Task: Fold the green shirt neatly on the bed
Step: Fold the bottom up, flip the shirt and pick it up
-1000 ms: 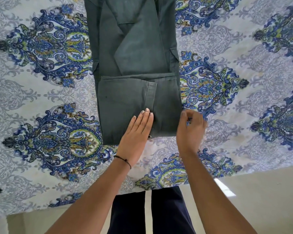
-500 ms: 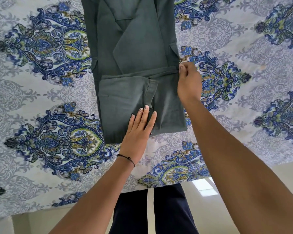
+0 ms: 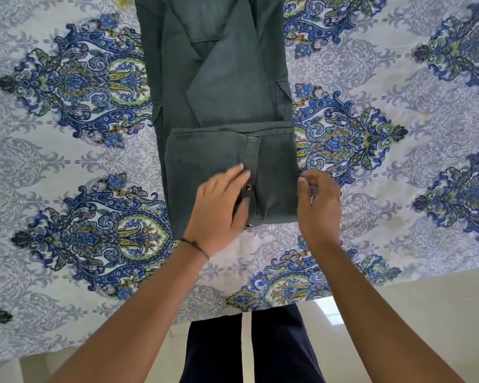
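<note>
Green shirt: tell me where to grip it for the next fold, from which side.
Grip the green shirt by the near corners of its folded-up lower panel, coming from the near edge of the bed: right hand at the right edge it pinches, left hand shifted to the left corner. That doubled straight edge should lift evenly.

Your left hand [image 3: 219, 208] rests on the folded lower part of the green shirt [image 3: 221, 87], beside its snap placket. Your right hand [image 3: 320, 208] pinches the fold's right edge, over the patterned bedsheet [image 3: 67, 161].
</note>
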